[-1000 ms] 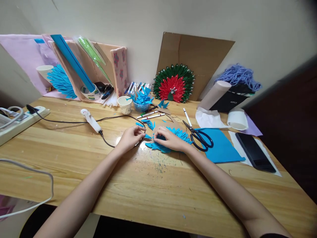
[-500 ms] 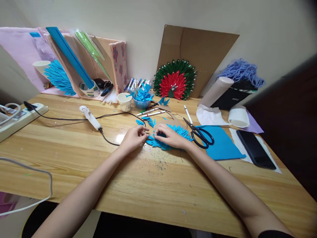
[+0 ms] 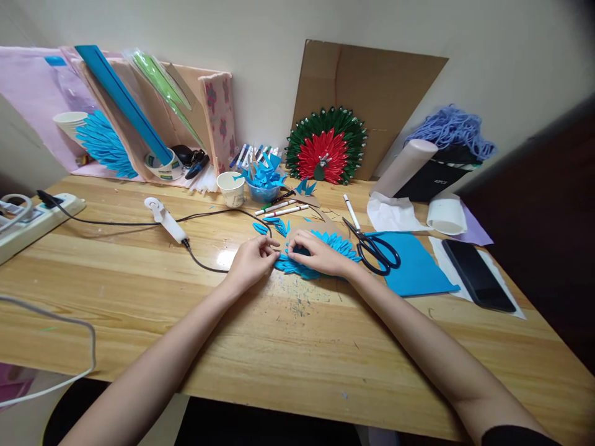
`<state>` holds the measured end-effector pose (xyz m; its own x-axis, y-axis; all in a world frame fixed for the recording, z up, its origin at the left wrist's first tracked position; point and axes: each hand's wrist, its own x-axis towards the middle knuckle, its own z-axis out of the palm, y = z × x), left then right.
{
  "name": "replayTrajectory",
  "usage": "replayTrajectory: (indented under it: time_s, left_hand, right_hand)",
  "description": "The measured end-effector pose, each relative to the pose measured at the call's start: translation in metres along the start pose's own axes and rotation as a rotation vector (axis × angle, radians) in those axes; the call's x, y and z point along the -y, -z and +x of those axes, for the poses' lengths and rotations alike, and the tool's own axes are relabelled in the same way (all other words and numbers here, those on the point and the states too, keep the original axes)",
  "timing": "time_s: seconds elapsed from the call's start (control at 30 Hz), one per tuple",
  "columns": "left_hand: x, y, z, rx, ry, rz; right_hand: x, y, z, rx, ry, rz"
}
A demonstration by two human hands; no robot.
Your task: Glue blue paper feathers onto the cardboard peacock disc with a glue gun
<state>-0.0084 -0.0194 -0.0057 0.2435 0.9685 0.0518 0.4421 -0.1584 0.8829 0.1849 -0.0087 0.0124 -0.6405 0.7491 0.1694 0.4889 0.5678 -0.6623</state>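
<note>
On the light wooden surface [image 3: 223, 359], a flat piece covered with pointed blue petals [image 3: 335, 243] lies partly under the right hand [image 3: 318, 254], whose fingers are curled. The left hand [image 3: 253, 257] has bent fingers, close to the left edge of this piece. I cannot tell whether either hand pinches something. Black-handled metal scissors [image 3: 362, 239] lie just beside, partly over a blue sheet [image 3: 418, 269].
</note>
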Motion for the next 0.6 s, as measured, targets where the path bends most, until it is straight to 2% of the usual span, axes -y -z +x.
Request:
replayTrajectory:
  time_s: [0.27,0.6]
  left_hand:
    - [0.0017,0.0011,-0.0002,0.037,-0.006,-0.015]
    - [-0.0019,0.0040,-0.0027,0.030,-0.024,0.168]
  right_hand:
    - [-0.0001,-0.0012,-0.0001,-0.006,-0.007,-0.031]
    - [-0.0008,-0.0024,0.0000,0.004,-0.001,-0.056]
